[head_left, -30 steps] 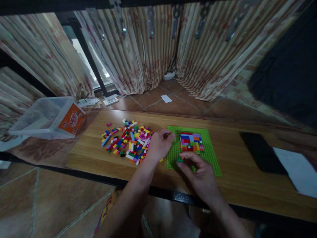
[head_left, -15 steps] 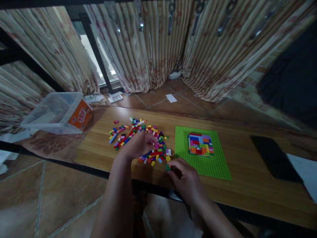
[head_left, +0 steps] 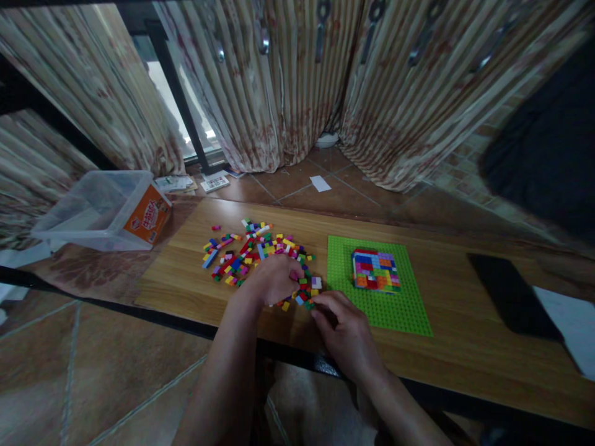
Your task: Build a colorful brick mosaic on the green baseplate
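My left hand [head_left: 277, 279] reaches into the pile of loose toy bricks [head_left: 244, 251], its fingers curled down among them. Whatever those fingers grip, if anything, is hidden. At the pile's near right edge, my right hand [head_left: 344, 323] pinches a small green brick [head_left: 309, 305] between thumb and fingertips. A white brick [head_left: 317, 282] lies just beyond the right fingertips. To the right of the pile lies a green baseplate [head_left: 413, 313], flat on the table. On it stands a low block of multicoloured bricks [head_left: 375, 270], roughly square.
The wooden table [head_left: 179, 282] is long and narrow. A clear plastic bin [head_left: 93, 207] with an orange label stands beyond its left end. At the right lie a black flat panel [head_left: 511, 297] and white paper [head_left: 567, 322]. Curtains [head_left: 288, 93] hang behind.
My left hand has moved right and slightly nearer within the pile, uncovering bricks on its left. My right hand keeps its pinch on the green brick, shifted slightly left and nearer the pile.
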`<state>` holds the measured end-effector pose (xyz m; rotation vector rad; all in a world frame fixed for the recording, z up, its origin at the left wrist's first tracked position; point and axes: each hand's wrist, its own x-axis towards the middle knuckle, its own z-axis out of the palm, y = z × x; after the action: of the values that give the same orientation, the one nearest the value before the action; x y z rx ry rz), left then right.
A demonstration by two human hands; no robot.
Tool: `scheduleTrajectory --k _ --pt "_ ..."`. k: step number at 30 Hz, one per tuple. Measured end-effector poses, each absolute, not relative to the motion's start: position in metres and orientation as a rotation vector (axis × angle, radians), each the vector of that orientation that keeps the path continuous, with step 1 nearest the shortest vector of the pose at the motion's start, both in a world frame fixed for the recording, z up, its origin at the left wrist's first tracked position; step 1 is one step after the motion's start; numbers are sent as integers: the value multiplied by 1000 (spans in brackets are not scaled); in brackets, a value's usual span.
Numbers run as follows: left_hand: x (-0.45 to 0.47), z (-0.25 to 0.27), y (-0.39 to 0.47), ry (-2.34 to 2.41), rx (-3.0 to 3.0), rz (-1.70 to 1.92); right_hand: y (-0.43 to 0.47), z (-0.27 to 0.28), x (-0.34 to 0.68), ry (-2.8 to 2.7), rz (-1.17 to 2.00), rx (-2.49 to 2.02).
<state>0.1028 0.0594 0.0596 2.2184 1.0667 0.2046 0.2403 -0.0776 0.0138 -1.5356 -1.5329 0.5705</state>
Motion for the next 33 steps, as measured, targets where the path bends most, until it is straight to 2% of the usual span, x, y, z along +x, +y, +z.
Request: scheduleTrajectory --k 16,29,33 --pt "86 64 73 1308 2331 327 -82 20 251 -1542 548 -1560" --pt "103 50 74 1289 2439 452 -84 21 254 -1564 544 -1547" --pt "114 48 68 1093 2489 458 -84 20 256 -1576 534 -1550"
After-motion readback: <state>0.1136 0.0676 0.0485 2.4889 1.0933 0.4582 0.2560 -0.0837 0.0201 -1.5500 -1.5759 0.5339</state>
